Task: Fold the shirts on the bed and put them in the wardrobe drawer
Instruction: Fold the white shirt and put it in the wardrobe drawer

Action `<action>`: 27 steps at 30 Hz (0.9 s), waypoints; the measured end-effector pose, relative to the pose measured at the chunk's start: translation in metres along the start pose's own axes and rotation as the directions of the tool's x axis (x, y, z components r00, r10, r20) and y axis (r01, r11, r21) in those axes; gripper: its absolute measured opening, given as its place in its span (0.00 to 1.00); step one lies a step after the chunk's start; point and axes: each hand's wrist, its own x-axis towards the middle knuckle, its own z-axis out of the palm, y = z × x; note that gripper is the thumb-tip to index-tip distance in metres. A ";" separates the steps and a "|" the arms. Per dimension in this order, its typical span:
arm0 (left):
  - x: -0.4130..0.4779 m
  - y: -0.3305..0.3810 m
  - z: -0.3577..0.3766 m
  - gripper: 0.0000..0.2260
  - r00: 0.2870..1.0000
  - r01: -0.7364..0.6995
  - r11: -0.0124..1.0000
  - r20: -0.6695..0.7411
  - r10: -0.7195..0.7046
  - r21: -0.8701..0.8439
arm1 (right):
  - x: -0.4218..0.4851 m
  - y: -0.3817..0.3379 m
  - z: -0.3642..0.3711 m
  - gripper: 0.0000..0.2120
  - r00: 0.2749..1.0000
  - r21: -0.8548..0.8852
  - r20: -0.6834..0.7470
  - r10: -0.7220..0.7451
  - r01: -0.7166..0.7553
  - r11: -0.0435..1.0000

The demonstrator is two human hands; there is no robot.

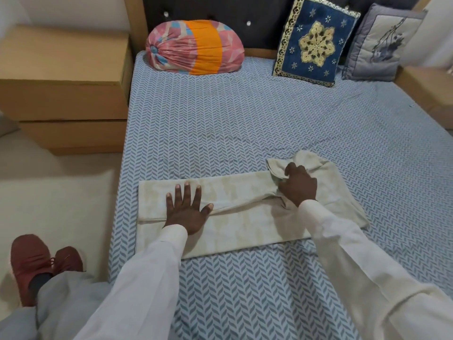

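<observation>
White sleeves [152, 261] reach the shirt [245, 217], a long strip lying left to right on the bed [245, 119], lower middle of the frame. On it the left hand [187, 212] presses with flat fingers; the right hand [297, 185] grips its bunched right end, hiding the folds there.

Head cam, looks fwd/down over bed [245, 119] (close, wide-angle).

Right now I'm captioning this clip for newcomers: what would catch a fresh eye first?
First comes the pale cream shirt, folded into a long band across the blue herringbone bed sheet, with the left hand pressed flat on it and the right hand gripping its bunched end. Behind, a pink-and-orange bolster lies against the headboard.
</observation>
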 end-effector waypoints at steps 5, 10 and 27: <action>0.000 0.000 -0.001 0.32 1.000 -0.008 1.000 0.023 0.008 0.029 | -0.025 0.047 0.002 0.23 0.975 0.101 0.086 0.206 -0.214 0.972; 0.000 0.001 -0.004 0.33 0.998 -0.001 0.999 0.065 -0.003 0.054 | -0.019 0.043 0.000 0.28 0.966 0.115 0.016 0.257 -0.257 0.960; 0.005 0.005 -0.007 0.34 0.988 0.038 0.996 0.148 -0.050 0.080 | -0.021 0.092 -0.021 0.18 0.664 0.720 -0.041 0.746 -0.498 0.483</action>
